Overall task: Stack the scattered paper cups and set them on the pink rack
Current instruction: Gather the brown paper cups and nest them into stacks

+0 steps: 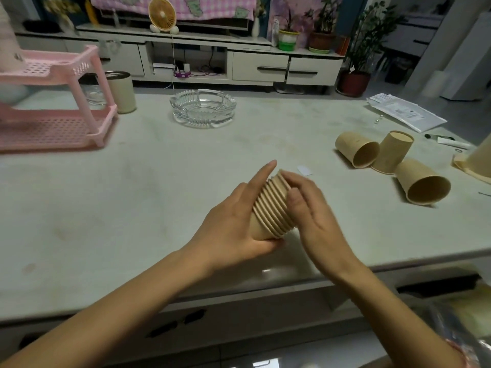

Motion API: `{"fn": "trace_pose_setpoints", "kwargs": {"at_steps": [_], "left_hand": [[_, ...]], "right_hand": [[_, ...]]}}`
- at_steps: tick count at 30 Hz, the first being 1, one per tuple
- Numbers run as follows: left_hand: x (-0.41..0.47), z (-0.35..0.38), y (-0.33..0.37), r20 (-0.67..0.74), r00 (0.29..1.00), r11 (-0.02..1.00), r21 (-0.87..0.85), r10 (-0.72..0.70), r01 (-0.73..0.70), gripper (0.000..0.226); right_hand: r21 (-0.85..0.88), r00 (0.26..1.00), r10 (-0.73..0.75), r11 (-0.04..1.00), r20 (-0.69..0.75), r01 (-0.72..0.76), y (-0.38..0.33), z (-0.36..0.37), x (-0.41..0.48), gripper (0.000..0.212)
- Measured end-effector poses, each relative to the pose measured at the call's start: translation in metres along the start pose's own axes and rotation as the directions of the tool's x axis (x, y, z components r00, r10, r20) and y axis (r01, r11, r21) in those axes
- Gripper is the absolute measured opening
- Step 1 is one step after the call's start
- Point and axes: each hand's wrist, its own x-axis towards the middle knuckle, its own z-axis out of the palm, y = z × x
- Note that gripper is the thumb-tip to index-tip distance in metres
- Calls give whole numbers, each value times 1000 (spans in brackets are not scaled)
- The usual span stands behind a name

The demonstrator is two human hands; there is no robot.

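Observation:
A stack of several tan paper cups [271,208] lies tilted above the table's middle, rims pointing up and to the right. My left hand [233,221] grips its lower end from the left, index finger stretched along the rims. My right hand [310,208] presses against the open end with straight fingers. Three loose cups sit at the right: one on its side [356,150], one upside down and leaning [393,152], one on its side nearer me [422,184]. The pink rack [53,123], with two perforated shelves, stands at the far left.
A glass ashtray [203,108] sits at the table's far middle. A beige canister [121,91] stands beside the rack. Papers [406,111] and a pen [438,137] lie at the far right. Another tan object [478,160] shows at the right edge.

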Motion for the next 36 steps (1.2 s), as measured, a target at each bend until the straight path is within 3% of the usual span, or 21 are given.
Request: {"fn": "trace_pose_setpoints", "kwargs": {"at_steps": [6, 8, 9, 10, 11, 12, 13, 14, 15, 18, 21, 24, 27, 31, 33, 36], "left_hand": [[8, 3, -1, 61, 998, 1000, 14, 20, -21, 90], [16, 9, 3, 81, 996, 1000, 13, 23, -24, 87], [23, 14, 6, 73, 997, 1000, -4, 17, -17, 86], [28, 19, 9, 55, 998, 1000, -15, 4, -3, 86], [36, 25, 13, 41, 999, 1000, -15, -2, 3, 87], [43, 31, 16, 35, 999, 1000, -2, -8, 9, 88], [50, 39, 20, 42, 999, 1000, 15, -13, 13, 90], [56, 45, 21, 54, 998, 999, 43, -19, 16, 90], [62, 49, 22, 70, 997, 997, 76, -21, 16, 89], [70, 58, 23, 130, 991, 982, 187, -13, -12, 88], [69, 63, 24, 147, 988, 963, 257, 38, -75, 88], [66, 63, 24, 117, 991, 962, 255, 72, -100, 87], [66, 58, 18, 69, 997, 986, 162, 39, -50, 89], [65, 51, 7, -51, 999, 999, -52, 9, -12, 91], [62, 49, 3, -104, 995, 990, -140, -10, -5, 91], [59, 48, 1, -153, 988, 979, -202, -32, 0, 90]], "right_hand": [[60, 989, 21, 998, 143, -30, 10, -10, 3, 58], [-26, 994, 70, 997, -85, -72, 22, -34, 11, 54], [-70, 944, 86, 991, -319, -114, 31, -50, 16, 46], [-86, 819, 101, 980, -564, -181, 39, -66, 19, 38], [-58, 648, 134, 962, -750, -266, 46, -84, 20, 32], [1, 494, 188, 936, -849, -353, 53, -97, 22, 28], [61, 407, 256, 899, -877, -434, 61, -109, 20, 26], [113, 387, 341, 857, -857, -503, 69, -117, 20, 25], [110, 419, 395, 821, -817, -560, 77, -121, 21, 24], [-94, 623, 410, 783, -666, -615, 89, -118, 24, 35], [-193, 719, 430, 771, -545, -607, 94, -117, 34, 52], [-163, 730, 437, 790, -526, -591, 99, -116, 38, 57], [-83, 672, 356, 845, -649, -528, 92, -109, 32, 40], [-38, 571, 114, 968, -813, -247, 61, -96, 20, 18], [34, 623, 73, 997, -779, -75, 46, -87, 20, 18], [142, 759, 60, 989, -649, 42, 29, -69, 22, 30]]}}
